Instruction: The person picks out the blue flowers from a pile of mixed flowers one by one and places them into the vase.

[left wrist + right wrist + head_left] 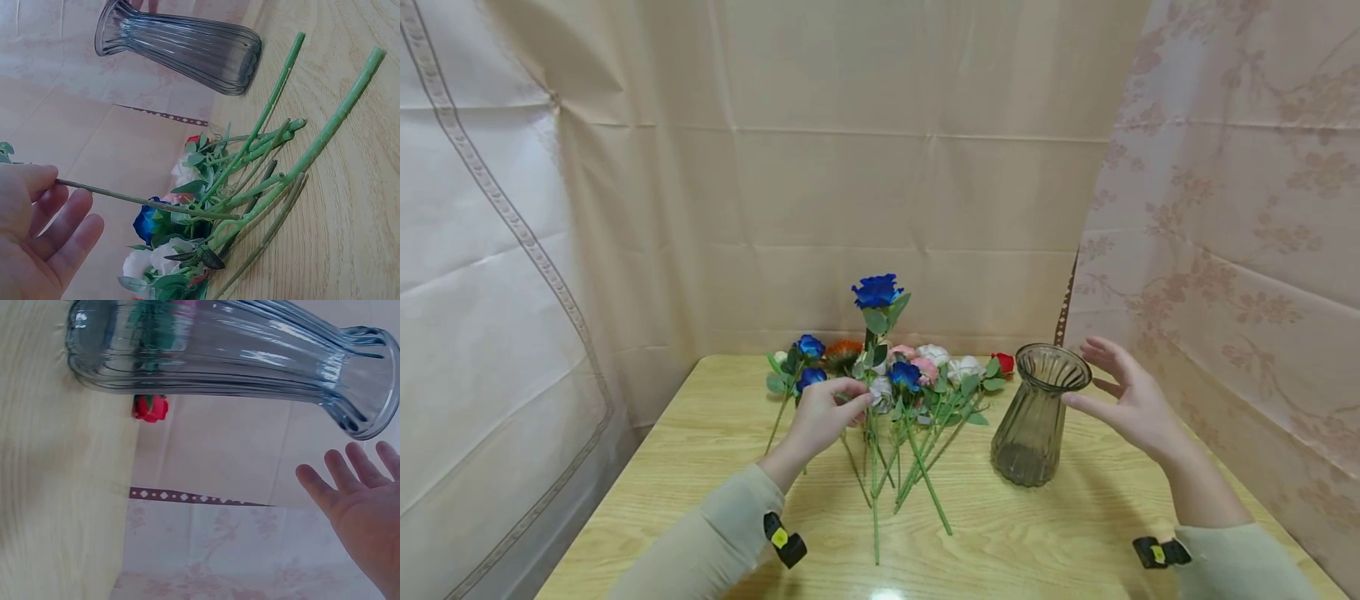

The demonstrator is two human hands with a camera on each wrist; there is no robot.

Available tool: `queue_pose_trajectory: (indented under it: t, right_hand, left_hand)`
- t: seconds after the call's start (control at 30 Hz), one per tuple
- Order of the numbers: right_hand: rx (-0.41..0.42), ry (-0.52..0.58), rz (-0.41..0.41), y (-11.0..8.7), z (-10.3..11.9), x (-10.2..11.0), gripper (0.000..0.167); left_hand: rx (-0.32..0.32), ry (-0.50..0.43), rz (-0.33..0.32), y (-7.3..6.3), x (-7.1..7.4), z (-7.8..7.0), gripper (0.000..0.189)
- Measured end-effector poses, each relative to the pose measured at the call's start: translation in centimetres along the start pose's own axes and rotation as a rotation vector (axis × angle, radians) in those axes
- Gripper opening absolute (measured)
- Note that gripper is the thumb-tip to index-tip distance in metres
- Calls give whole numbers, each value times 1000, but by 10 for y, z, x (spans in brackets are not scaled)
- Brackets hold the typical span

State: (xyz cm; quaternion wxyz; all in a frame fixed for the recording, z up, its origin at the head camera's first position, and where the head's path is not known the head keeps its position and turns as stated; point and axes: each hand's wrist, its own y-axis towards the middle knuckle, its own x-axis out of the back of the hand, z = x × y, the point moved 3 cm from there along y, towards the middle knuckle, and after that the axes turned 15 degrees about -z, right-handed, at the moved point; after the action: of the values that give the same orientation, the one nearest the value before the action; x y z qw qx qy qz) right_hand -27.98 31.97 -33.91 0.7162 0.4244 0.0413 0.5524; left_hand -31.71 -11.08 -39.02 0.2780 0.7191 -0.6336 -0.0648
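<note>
We count two hands and one vase (1028, 446). The left hand (823, 412) pinches a single blue rose (877, 292) by its stem (144, 201), thumb against fingers; the bloom stands upright above the other flowers, and the stem is thin and brownish-green. The right hand (1123, 404) grasps nothing: its fingers spread beside the vase's rim, and the right wrist view shows a gap between these fingertips and the rim. We cannot tell whether its thumb touches.

The vase stands upright on the table (700, 492), to the right of the flowers. It is clear, smoky and glass-like, ribbed lengthwise, with a flared mouth, narrow neck and widening body.

Behind and around the held rose lie three more blue roses (905, 375), one red flower (1002, 364) and one orange flower (844, 348). We make out at least two pink flowers (925, 369) and at least three white flowers (964, 368); overlap hides the exact number. Their petals are layered and ruffled, their leaves oval, and several smooth green stems (337, 119) cross each other toward us.

The table is pale wood with fine streaked grain. Three cloths surround it: a creased beige cloth (827, 183) behind, a flower-patterned cloth (1247, 208) right, and a whitish cloth (475, 250) left with one patterned band.
</note>
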Motion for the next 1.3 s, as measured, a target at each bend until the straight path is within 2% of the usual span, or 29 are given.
queue_pose_trajectory:
  t: [0.37,0.53,0.73,0.87,1.1,1.3]
  right_hand:
    - [69,20,-29,11,23,3,85]
    - [58,21,-31,14,36,0,86]
    - [44,24,-30,17,52,-10,85]
    - [77,56,-31,20,62,-17,85]
    - [125,78,-15,23,76,-29,82]
    - [148,82,-2,23,82,-42,80]
  left_hand:
    - [-18,-5,-8,-1,2,-1,15]
    - [-32,10,-20,-2,3,-2,15]
    - [-29,3,-28,-2,4,-2,15]
    - [-26,-20,-36,-2,4,-2,16]
    - [39,-97,-34,-3,5,-1,12]
    - [30,-98,-25,-3,4,-1,12]
